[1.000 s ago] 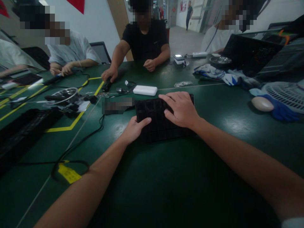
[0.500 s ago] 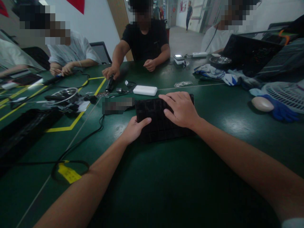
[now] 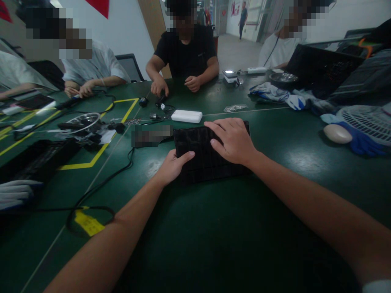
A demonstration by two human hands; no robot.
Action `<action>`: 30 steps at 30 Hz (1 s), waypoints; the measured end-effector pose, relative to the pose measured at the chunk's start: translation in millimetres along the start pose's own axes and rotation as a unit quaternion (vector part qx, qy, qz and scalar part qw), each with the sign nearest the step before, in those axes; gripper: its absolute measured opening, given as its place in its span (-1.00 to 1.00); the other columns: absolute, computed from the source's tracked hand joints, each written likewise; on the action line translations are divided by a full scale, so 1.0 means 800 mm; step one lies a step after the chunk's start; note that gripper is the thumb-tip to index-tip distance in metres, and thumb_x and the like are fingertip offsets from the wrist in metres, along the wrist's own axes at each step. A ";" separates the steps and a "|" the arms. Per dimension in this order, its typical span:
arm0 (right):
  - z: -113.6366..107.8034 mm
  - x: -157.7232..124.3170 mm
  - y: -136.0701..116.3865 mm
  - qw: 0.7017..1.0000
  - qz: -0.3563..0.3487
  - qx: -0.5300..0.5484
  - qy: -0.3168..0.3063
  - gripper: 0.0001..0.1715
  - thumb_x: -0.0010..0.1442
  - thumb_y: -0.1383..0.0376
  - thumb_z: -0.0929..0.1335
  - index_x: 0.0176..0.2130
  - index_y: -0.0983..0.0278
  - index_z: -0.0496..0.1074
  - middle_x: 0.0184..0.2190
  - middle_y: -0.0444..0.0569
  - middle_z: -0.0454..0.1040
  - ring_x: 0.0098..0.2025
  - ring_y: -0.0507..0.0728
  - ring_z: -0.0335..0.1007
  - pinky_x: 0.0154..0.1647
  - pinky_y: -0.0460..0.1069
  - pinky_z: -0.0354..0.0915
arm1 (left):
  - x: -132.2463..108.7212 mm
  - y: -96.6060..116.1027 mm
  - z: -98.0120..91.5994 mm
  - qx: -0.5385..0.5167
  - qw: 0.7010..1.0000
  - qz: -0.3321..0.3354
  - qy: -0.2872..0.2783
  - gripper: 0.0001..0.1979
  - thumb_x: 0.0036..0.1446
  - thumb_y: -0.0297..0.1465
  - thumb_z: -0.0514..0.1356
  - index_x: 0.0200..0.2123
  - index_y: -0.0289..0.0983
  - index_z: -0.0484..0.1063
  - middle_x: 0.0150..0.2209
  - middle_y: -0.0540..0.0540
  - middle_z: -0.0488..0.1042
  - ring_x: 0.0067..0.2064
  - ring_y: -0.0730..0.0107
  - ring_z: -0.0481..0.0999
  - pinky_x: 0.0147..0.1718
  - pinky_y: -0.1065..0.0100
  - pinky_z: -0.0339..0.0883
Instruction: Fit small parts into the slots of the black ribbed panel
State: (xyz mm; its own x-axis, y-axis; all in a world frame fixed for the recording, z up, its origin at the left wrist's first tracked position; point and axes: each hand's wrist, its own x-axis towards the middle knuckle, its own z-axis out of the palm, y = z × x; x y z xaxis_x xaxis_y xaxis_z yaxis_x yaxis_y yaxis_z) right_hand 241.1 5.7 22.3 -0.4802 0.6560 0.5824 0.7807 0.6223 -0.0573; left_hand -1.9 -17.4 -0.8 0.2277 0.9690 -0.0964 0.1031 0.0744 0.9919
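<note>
A dark rectangular case (image 3: 201,167) with a block-like pattern on its face is at the middle of the table, in front of me. My left hand (image 3: 174,165) grips its left edge, thumb on the face and the other fingers hidden behind. Across its upper right part lies my right hand (image 3: 233,140), fingers stretched out and thumb apart, touching the surface. Just beyond the far edge is a white power bank (image 3: 187,116). Left of the case lies a blurred-out object (image 3: 152,136) with a black cable (image 3: 130,162).
Across the green table (image 3: 214,240) a co-worker's hand (image 3: 159,86) touches a small black item. A gloved hand (image 3: 15,194) is at the left, by a black tray (image 3: 39,158). At right are a white fan grille (image 3: 366,122), a pale oval object (image 3: 337,133) and gloves (image 3: 281,95).
The co-worker's hand across the table has left the black cylinder and moved right. A gloved hand has come in at the left edge. My hands and the case have stayed put.
</note>
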 end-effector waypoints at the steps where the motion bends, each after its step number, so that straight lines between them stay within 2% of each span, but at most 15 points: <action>1: 0.000 0.000 0.000 1.000 0.000 0.000 0.000 -0.39 0.40 0.12 0.17 0.31 0.27 0.32 0.12 0.13 0.48 0.11 0.33 0.30 0.12 0.21 0.07 | 0.000 0.000 0.000 0.004 1.000 -0.001 0.002 -0.47 0.00 -0.05 0.43 -0.08 -0.31 0.59 -0.05 -0.23 0.66 0.00 -0.07 0.63 0.04 0.02 0.48; 20: -0.002 0.001 -0.001 1.000 0.007 -0.004 0.003 -0.42 0.46 0.14 0.10 0.30 0.24 0.34 0.12 0.10 0.50 0.11 0.30 0.33 0.11 0.19 0.08 | 0.000 -0.001 0.000 -0.003 1.000 0.002 -0.004 -0.47 0.01 -0.06 0.43 -0.05 -0.30 0.59 -0.04 -0.23 0.66 0.03 -0.08 0.62 0.08 0.02 0.46; 24: -0.002 0.000 0.000 1.000 0.000 0.004 0.000 -0.38 0.43 0.08 0.14 0.32 0.27 0.32 0.12 0.12 0.49 0.11 0.32 0.31 0.12 0.21 0.07 | 0.000 -0.001 0.000 0.001 1.000 0.006 -0.008 -0.47 0.03 -0.06 0.41 -0.04 -0.30 0.59 -0.04 -0.23 0.66 0.03 -0.08 0.63 0.05 0.02 0.49; 30: -0.001 0.000 0.001 1.000 0.000 0.010 -0.003 -0.35 0.33 0.13 0.22 0.33 0.28 0.30 0.13 0.13 0.47 0.14 0.35 0.29 0.15 0.22 0.07 | 0.001 -0.002 -0.001 0.007 1.000 0.003 -0.001 -0.48 0.01 -0.05 0.42 -0.08 -0.30 0.59 -0.06 -0.22 0.66 -0.01 -0.05 0.64 0.04 0.04 0.49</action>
State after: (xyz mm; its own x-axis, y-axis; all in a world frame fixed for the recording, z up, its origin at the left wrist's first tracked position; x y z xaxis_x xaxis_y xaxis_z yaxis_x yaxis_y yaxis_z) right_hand 241.8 5.6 22.7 -0.4826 0.6585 0.5775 0.7725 0.6307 -0.0736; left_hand -2.6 -16.2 -2.2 0.2309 0.9688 -0.0901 0.1159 0.0646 0.9912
